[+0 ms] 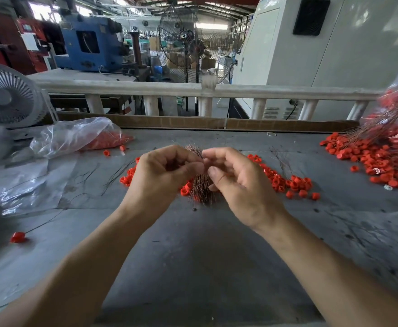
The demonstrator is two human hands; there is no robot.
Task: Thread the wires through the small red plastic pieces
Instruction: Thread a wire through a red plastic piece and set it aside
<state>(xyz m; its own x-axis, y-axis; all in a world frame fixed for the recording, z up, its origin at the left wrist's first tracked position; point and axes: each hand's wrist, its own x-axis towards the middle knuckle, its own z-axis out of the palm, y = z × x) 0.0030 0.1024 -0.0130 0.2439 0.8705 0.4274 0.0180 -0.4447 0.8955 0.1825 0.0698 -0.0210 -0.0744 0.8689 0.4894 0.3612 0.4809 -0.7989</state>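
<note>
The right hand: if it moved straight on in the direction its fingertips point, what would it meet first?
The right hand points left, toward the left hand. It would probably meet the left hand's fingertips first, at the wire bundle between the hands; depth is unclear.

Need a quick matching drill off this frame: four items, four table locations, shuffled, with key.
Items
1. clear plastic bag holding red pieces
2. lone red piece
3. wire bundle
4. heap of red pieces with wires

Places
A. far right of the table
B. centre, between the left hand and the right hand
C. near left edge, by itself
D. back left, near the white fan

Pairs: 1-D, 2-C, 3-B, 4-A
</note>
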